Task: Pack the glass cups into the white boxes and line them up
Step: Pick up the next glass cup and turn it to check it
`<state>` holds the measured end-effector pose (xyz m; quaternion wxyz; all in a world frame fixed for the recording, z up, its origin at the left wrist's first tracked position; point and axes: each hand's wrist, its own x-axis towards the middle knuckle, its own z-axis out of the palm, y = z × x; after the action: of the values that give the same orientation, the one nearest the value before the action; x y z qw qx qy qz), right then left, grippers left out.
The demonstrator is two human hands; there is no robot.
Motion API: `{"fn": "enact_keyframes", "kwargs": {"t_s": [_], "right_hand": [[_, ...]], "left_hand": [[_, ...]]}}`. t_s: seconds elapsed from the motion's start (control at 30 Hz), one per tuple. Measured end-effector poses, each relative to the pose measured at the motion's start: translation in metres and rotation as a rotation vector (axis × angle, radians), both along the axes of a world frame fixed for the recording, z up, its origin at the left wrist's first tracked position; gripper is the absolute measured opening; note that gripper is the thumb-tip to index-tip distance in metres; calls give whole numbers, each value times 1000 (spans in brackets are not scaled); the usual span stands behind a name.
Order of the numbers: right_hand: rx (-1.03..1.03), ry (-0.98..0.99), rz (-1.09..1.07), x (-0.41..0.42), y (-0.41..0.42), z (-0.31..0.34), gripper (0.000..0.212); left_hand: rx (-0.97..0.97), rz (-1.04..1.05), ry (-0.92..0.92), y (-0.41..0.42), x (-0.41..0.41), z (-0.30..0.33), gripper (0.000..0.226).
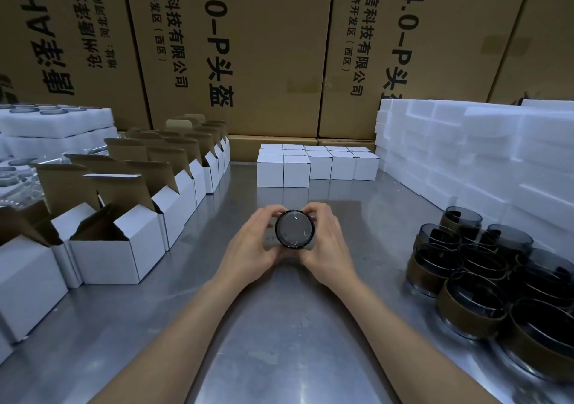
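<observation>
Both hands hold one glass cup above the middle of the steel counter. The left hand and the right hand curl their fingers round opposite sides of the cup, so the grip is narrow and closed on the glass. The cup lies tilted, with one round end facing the camera and its long axis pointing away toward the far edge. The open white boxes stand in a row along the left edge, mouths upward; the nearest is left of the grip and closer to the left hand. Judgement: the cup must turn upright before entering a box. Closed boxes line the far edge.
</observation>
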<state>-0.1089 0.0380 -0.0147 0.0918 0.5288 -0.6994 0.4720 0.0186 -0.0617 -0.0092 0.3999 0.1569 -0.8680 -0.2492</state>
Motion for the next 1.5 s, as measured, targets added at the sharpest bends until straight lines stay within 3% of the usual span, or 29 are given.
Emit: {"fn": "enact_keyframes", "kwargs": {"t_s": [0.3,0.47,0.6,0.7,0.77,0.83,1.0,1.23,1.33,1.43,1.5], "right_hand": [[14,-9,6,-1,0,0,65],[-14,-358,78,-3,0,6,59],[-45,-597,134,-5,-2,5,41],[-21,-697,177,-4,-3,7,53],[4,-713,201,-2,-2,10,63],[21,-708,227,-2,0,12,68],[103,-661,251,-2,1,11,39],[98,-705,290,3,5,16,29],[82,-760,370,2,8,19,21],[130,-769,397,-3,13,23,24],[159,-811,443,-9,15,25,37]], "left_hand": [[-32,14,-19,-3,0,-2,65],[-47,11,-110,-4,0,-4,86],[59,-4,-59,-2,-1,-1,71],[232,-26,-31,0,-1,1,59],[347,-36,2,0,-1,2,53],[476,-33,10,-1,-2,2,61],[573,39,-54,0,-2,3,84],[590,17,-54,-2,-2,5,76],[576,-11,2,-6,-1,3,61],[553,-84,63,-8,0,5,47],[547,-130,71,-9,1,4,49]]}}
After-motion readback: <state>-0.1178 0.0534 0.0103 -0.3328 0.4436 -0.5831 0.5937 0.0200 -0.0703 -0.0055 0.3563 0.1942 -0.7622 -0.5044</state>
